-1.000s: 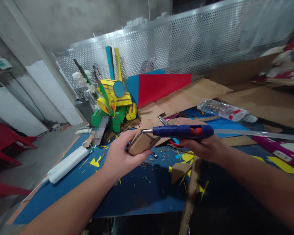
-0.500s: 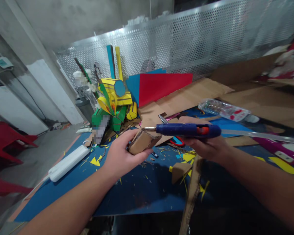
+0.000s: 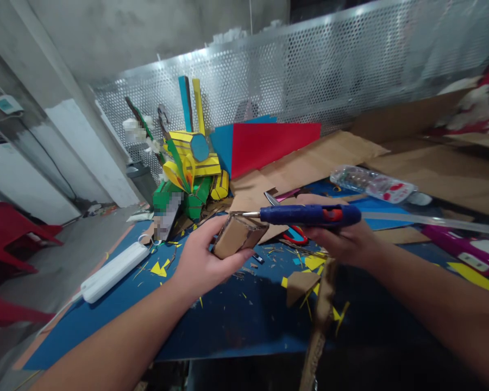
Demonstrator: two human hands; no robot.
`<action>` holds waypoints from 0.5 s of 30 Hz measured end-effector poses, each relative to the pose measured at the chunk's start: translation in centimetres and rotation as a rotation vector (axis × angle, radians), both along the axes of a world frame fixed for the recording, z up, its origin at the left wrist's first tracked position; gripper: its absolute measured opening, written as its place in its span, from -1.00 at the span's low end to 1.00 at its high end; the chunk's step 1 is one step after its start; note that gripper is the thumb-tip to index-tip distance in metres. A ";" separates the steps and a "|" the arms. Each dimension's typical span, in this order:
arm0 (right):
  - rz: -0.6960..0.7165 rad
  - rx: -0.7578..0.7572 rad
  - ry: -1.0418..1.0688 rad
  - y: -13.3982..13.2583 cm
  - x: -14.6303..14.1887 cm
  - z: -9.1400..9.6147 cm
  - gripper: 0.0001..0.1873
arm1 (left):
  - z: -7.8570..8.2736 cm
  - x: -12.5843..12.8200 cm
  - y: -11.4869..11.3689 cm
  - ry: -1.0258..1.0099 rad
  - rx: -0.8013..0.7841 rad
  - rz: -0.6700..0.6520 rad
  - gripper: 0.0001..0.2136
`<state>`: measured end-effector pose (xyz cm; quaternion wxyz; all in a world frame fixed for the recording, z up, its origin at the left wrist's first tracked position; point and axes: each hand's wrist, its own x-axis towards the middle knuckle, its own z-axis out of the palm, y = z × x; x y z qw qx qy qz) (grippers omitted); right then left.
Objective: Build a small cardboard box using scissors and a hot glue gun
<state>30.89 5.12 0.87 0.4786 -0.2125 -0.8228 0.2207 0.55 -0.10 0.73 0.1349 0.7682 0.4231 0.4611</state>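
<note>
One folded cardboard piece [image 3: 238, 237] is pinched in the fingers of the left hand [image 3: 199, 260] above the blue surface [image 3: 228, 320], with the nozzle of the glue gun [image 3: 309, 215] at its upper edge. The gun is gripped by the closed fingers of the right hand [image 3: 344, 241]. A burn is judged possible should the nozzle slip toward the nearby left fingers.

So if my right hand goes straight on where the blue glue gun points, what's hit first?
Probably the small brown folded cardboard piece in your left hand; the blue glue gun nearly touches it.

Dim light, warped, blurry edges
</note>
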 end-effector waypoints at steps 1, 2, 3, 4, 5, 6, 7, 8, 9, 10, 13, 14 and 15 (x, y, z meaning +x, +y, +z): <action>0.000 0.008 -0.003 -0.1 0.0 0.2 -0.69 | 0.0 0.0 0.0 -0.009 0.010 -0.007 -0.54; -0.001 0.017 0.002 -0.1 0.1 0.3 -0.70 | 0.0 -0.1 0.1 -0.022 0.021 -0.014 -0.55; -0.005 0.020 0.013 -0.1 0.2 0.4 -0.73 | 0.0 -0.2 0.1 -0.035 0.029 -0.024 -0.55; -0.007 0.021 0.023 0.0 0.3 0.5 -0.75 | 0.0 -0.3 0.2 -0.051 0.031 -0.031 -0.55; -0.011 0.021 0.033 0.1 0.5 0.5 -0.75 | 0.0 -0.4 0.3 -0.068 0.025 -0.037 -0.55; -0.016 0.009 0.042 0.2 0.7 0.4 -0.75 | -0.1 -0.5 0.4 -0.085 0.010 -0.039 -0.54; -0.022 -0.020 0.045 0.4 0.9 0.2 -0.73 | -0.2 -0.6 0.5 -0.101 -0.011 -0.042 -0.54; -0.037 -0.065 0.053 0.6 1.0 0.1 -0.70 | -0.4 -0.7 0.7 -0.118 -0.036 -0.044 -0.54; -0.064 -0.114 0.066 0.8 1.2 -0.1 -0.67 | -0.5 -0.7 0.8 -0.144 -0.060 -0.042 -0.52; -0.097 -0.160 0.080 1.0 1.3 -0.3 -0.64 | -0.7 -0.6 1.0 -0.186 -0.083 -0.039 -0.49; -0.190 -0.218 0.121 1.7 1.4 -0.7 -0.54 | -1.0 -0.3 1.5 -0.415 -0.183 -0.053 -0.35; -0.197 -0.219 0.139 1.9 1.3 -0.7 -0.52 | -1.0 -0.2 1.6 -0.518 -0.246 -0.068 -0.31; -0.192 -0.225 0.160 2.1 1.2 -0.7 -0.48 | -0.9 -0.2 1.7 -0.621 -0.328 -0.088 -0.30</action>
